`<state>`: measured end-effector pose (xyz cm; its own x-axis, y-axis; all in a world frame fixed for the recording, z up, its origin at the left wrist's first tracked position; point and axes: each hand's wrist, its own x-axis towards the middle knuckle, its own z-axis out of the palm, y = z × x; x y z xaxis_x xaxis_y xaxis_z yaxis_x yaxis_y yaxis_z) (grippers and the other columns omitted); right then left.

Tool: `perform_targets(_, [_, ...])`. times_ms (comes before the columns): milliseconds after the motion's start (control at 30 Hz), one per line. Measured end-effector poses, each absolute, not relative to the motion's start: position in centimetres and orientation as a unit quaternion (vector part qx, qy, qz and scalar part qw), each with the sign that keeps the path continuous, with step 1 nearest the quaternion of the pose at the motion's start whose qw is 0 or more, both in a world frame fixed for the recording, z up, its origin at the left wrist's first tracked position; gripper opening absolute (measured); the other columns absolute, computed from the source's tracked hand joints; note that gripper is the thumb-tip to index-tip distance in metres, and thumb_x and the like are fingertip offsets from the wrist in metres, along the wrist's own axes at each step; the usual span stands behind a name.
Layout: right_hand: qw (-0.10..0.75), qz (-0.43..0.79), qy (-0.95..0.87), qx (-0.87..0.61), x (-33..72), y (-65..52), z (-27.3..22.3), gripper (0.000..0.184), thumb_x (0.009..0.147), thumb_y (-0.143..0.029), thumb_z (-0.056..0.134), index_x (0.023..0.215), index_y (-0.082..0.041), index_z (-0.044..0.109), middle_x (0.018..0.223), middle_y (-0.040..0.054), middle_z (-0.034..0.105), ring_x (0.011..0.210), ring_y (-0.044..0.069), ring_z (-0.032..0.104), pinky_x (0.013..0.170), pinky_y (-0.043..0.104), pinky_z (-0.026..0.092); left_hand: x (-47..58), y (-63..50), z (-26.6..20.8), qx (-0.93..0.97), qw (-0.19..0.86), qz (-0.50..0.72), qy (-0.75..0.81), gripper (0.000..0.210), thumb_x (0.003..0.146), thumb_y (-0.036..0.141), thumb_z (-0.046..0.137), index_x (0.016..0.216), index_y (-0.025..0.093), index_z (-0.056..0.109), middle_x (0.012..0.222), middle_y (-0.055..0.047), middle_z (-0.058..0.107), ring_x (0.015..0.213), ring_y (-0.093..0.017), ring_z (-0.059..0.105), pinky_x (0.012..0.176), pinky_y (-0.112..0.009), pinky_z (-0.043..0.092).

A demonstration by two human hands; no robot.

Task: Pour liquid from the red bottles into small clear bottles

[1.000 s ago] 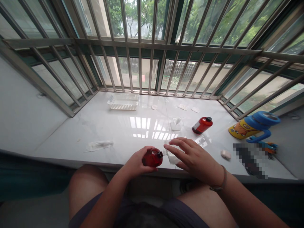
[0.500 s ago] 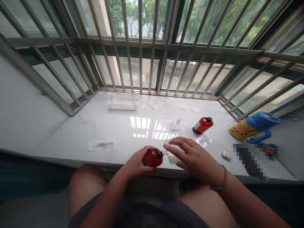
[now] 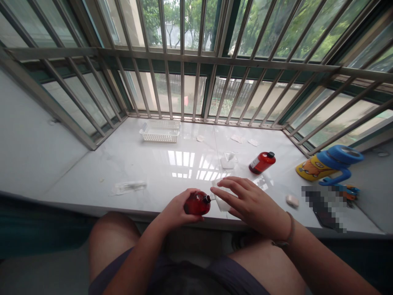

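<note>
My left hand (image 3: 176,209) is wrapped around a dark red, see-through bottle (image 3: 196,203). The bottle leans to the right, with its open black-rimmed neck at the edge of a small clear container (image 3: 222,201) with something white in it. My right hand (image 3: 245,200) curves around that container, thumb below and fingers over the top, partly hiding it. Whether liquid is flowing between the two cannot be made out. A similar small clear container (image 3: 227,162) stands behind my right hand. A second red bottle (image 3: 262,162), with a black cap, is to its right.
A white perforated basket (image 3: 159,135) stands at the back left of the white sill. A clear wrapper (image 3: 129,187) lies at left. To the right are a small pale object (image 3: 292,200), a blue-and-yellow flask (image 3: 322,164) and a pixelated dark object (image 3: 325,211). Metal bars (image 3: 181,90) close off the back.
</note>
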<state>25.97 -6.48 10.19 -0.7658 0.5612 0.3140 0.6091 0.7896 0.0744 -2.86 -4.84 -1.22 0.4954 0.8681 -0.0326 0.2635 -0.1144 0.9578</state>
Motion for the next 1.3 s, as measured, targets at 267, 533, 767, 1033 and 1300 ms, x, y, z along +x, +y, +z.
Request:
perform_targets(267, [0.139,-0.115,-0.937,-0.298,25.8,-6.3,10.7,0.058,0.098,-0.009,0.062,0.154,-0.021,0.057,0.142,0.0147,0.067,0.130,0.033,0.062,0.099,0.051,0.061,-2.9,-4.8,-1.3,0.690,0.521,0.294,0.407,0.082,0.069,0.031,0.098,0.141,0.031,0.060,0.140,-0.005,0.069,0.122,-0.028,0.069,0.107,-0.041,0.057])
perform_targets(533, [0.136,-0.132,-0.939,-0.286,25.8,-6.2,11.1,0.052,0.102,-0.011,0.057,0.153,-0.022,0.058,0.143,0.0134,0.067,0.131,0.031,0.062,0.100,0.049,0.060,-3.0,-4.8,-1.3,0.692,0.518,0.295,0.408,0.082,0.069,0.033,0.099,0.142,0.031,0.060,0.140,-0.005,0.069,0.123,-0.029,0.069,0.107,-0.041,0.057])
perform_targets(767, [0.138,-0.151,-0.941,-0.270,25.7,-6.0,11.4,0.050,0.104,-0.010,0.055,0.152,-0.023,0.060,0.141,0.0116,0.069,0.131,0.029,0.061,0.099,0.044,0.058,-3.0,-4.8,-1.4,0.693,0.515,0.296,0.409,0.082,0.069,0.035,0.099,0.142,0.030,0.060,0.140,-0.007,0.069,0.123,-0.030,0.069,0.107,-0.042,0.056])
perform_targets(1033, [0.134,-0.159,-0.944,-0.257,25.5,-6.1,12.2,0.048,0.105,-0.010,0.053,0.151,-0.023,0.061,0.141,0.0107,0.070,0.132,0.028,0.061,0.101,0.043,0.056,-3.1,-4.8,-1.4,0.688,0.519,0.300,0.410,0.083,0.069,0.036,0.098,0.142,0.029,0.060,0.140,-0.007,0.069,0.123,-0.030,0.068,0.107,-0.043,0.057])
perform_targets(1300, [0.130,-0.164,-0.945,-0.252,25.4,-6.0,12.5,0.049,0.103,-0.010,0.056,0.150,-0.024,0.061,0.143,0.0105,0.069,0.134,0.029,0.061,0.101,0.043,0.055,-3.1,-4.7,-1.5,0.690,0.517,0.302,0.407,0.084,0.068,0.037,0.099,0.142,0.030,0.060,0.141,-0.007,0.069,0.124,-0.031,0.068,0.107,-0.043,0.057])
